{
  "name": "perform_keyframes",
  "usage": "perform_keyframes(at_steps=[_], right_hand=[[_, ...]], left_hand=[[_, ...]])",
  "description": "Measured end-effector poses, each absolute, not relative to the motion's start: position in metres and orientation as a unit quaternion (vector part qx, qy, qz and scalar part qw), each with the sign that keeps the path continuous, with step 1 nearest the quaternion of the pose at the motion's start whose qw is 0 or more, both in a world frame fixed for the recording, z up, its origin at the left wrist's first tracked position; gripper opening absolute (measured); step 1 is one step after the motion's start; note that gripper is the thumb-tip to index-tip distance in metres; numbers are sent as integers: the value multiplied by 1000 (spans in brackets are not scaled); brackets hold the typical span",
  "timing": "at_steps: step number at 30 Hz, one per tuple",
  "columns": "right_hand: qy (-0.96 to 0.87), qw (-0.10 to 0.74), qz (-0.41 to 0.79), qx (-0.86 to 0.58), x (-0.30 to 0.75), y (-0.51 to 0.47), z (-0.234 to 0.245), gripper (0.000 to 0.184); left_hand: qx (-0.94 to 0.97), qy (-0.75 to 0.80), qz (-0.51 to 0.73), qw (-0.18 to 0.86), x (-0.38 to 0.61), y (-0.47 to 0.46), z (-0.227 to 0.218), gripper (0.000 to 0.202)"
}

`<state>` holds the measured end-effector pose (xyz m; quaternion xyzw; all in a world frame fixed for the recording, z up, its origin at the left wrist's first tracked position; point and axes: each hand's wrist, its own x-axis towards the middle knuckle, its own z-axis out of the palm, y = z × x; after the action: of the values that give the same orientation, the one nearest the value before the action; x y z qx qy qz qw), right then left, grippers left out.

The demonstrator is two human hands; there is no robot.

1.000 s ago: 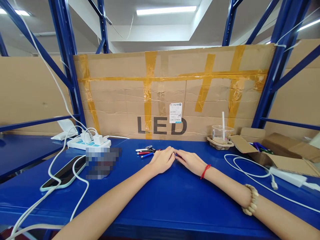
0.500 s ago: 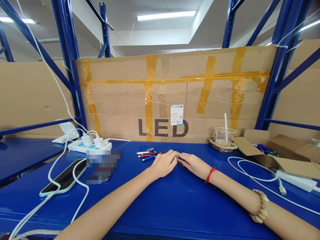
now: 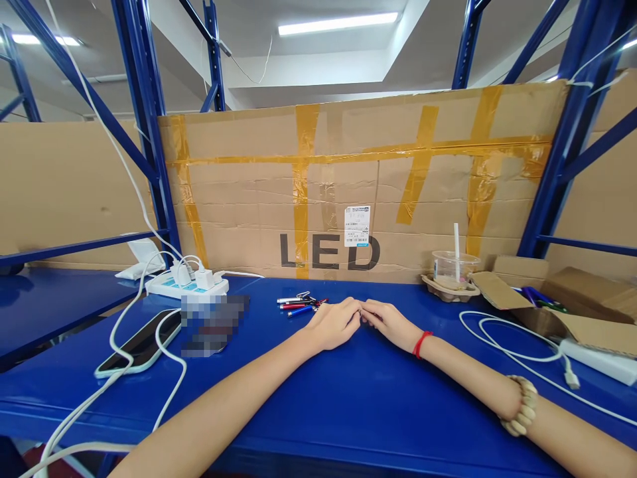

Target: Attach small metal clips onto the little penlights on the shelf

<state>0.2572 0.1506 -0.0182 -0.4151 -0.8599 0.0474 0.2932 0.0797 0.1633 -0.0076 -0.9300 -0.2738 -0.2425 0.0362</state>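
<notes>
My left hand [image 3: 334, 325] and my right hand [image 3: 391, 322] meet at their fingertips above the blue tabletop. Both have their fingers closed around a tiny dark thing between them, mostly covered and too small to name. Just behind my left hand lies a small bunch of slim pen-like sticks [image 3: 298, 305] in silver, red and blue, with metal clips at the far end. My left fingers partly hide the near end of the bunch.
On the left are a phone [image 3: 144, 342], white cables [image 3: 172, 362], a power strip [image 3: 188, 289] and a blurred-out item [image 3: 212, 325]. To the right stand a plastic cup [image 3: 454, 269] in a carton holder, an opened cardboard box [image 3: 587, 292] and a coiled white cable [image 3: 522, 358].
The whole view has shifted a little, so things appear slightly further right. My hands stay together at the fingertips, with barely any change in their pose.
</notes>
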Motion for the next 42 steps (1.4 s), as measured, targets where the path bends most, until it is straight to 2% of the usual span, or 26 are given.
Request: perform_keyframes(at_steps=[12,21,28,42], right_hand=[[-845,305,26,-439,258,153,-23,41],[-848,300,44,-435,257,150,-20,33],[-847,288,74,-441,257,149,-20,36],[-828,374,119,-400,262,158,-23,34]], left_hand=[[-906,-320,-275,-10,79,164,-8,24],[-915,-301,-267,4,80,166,-9,26],[-915,-311,-258,-11,80,165,-8,29],[-912,-315,-260,-34,78,161,-4,27]])
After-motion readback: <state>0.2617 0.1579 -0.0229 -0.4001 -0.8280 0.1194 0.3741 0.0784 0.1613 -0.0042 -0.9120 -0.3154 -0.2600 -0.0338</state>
